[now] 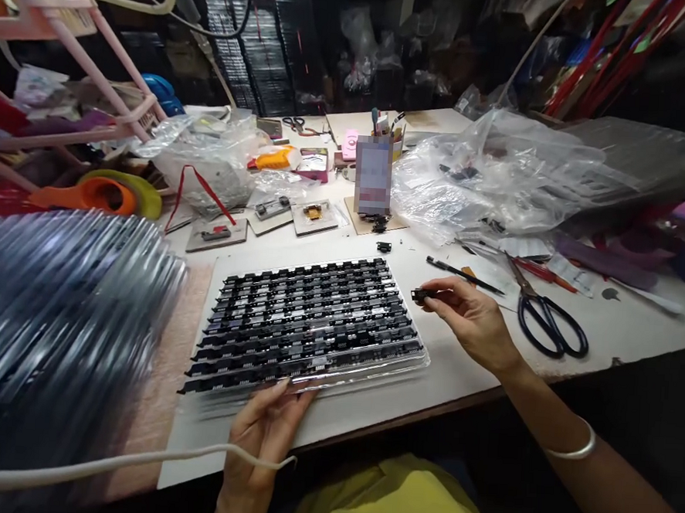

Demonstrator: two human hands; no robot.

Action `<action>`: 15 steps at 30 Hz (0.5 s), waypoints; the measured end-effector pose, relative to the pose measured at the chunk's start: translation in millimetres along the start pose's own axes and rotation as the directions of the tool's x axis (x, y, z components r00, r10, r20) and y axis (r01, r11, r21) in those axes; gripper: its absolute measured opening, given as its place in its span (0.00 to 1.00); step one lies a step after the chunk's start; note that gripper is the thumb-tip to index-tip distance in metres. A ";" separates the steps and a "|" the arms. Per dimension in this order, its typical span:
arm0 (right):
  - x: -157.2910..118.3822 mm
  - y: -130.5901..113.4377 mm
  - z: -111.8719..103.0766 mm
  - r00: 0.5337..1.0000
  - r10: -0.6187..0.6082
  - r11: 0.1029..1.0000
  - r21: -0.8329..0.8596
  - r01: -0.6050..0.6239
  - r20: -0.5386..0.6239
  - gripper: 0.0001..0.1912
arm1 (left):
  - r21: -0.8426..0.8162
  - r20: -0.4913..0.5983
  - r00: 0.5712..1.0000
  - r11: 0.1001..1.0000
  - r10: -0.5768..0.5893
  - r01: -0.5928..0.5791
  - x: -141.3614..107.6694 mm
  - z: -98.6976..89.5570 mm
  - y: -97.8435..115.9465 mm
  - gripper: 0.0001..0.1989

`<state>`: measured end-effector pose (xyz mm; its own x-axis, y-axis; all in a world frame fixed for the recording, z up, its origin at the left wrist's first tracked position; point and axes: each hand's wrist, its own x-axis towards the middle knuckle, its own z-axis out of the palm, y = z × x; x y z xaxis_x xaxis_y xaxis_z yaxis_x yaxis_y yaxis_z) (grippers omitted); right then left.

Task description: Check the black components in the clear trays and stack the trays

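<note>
**Tray filling, one part in hand**

Right hand (475, 320) is pinching a small black part (422, 295) between thumb and fingertips, just off the tray's (364, 374) right edge. Left hand (267, 426) is steadying the tray's near rim, fingers together on the clear plastic. Rows are looking nearly full; judged step: seating a part. Next move is calling for fine alignment over a slot. Open room: bare table (605, 327) right of the tray; scissors (545, 315) and pen (463, 275) lying near.
</note>
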<state>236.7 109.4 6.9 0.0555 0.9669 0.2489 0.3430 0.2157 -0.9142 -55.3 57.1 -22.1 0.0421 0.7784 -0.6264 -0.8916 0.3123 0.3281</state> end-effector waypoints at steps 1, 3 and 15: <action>0.4 -0.6 1.5 1.000 -0.011 0.999 -0.036 0.011 0.006 0.09 | 0.011 0.011 1.000 1.000 0.016 -0.016 -1.4 0.8 -1.2 0.15; 0.4 -2.9 5.6 0.998 -0.051 0.990 -0.133 0.055 0.028 0.08 | 0.027 0.033 0.998 0.999 0.046 -0.047 -4.4 3.3 -3.6 0.15; 1.4 -20.1 31.8 0.972 -0.197 0.957 -0.191 0.219 0.127 0.09 | 0.100 0.001 0.996 0.991 0.085 -0.085 -7.6 5.8 -4.6 0.15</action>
<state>200.1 110.8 15.4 -0.1330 0.9146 0.3819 0.5196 0.3924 -0.7589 -48.9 52.9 -14.8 -0.0333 0.8027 -0.5954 -0.8424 0.2980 0.4489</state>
